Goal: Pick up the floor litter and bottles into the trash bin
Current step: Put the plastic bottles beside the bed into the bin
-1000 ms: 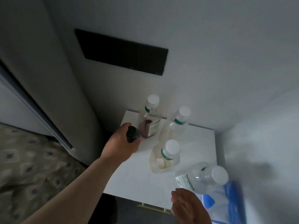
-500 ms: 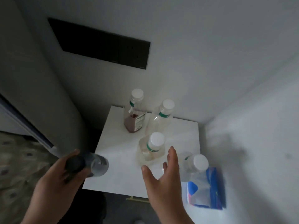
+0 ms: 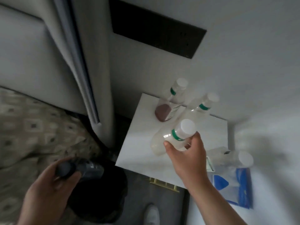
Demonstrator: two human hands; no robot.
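Note:
My left hand [image 3: 48, 189] grips a clear bottle with a black cap [image 3: 84, 168], held over the dark trash bin [image 3: 103, 200] at the bottom middle. My right hand [image 3: 186, 158] grips a white-capped bottle with a green neck band [image 3: 170, 137] on the white nightstand [image 3: 142, 153]. Two more white-capped bottles stand at the back: one with dark red liquid [image 3: 167, 108] and a clear one [image 3: 199, 108]. A fourth clear bottle [image 3: 232, 158] lies at the right, beside my right hand.
A blue and white plastic bag [image 3: 235, 187] lies on the bed at the right. A black wall panel [image 3: 155, 28] is above. A grey curtain [image 3: 76, 59] hangs left of the nightstand. Patterned carpet [image 3: 24, 127] covers the floor at the left. A white shoe [image 3: 151, 215] shows below.
My left hand carried the black-capped bottle from the nightstand down to above the bin. My right hand reached forward and closed on the nearest white-capped bottle, which now tilts.

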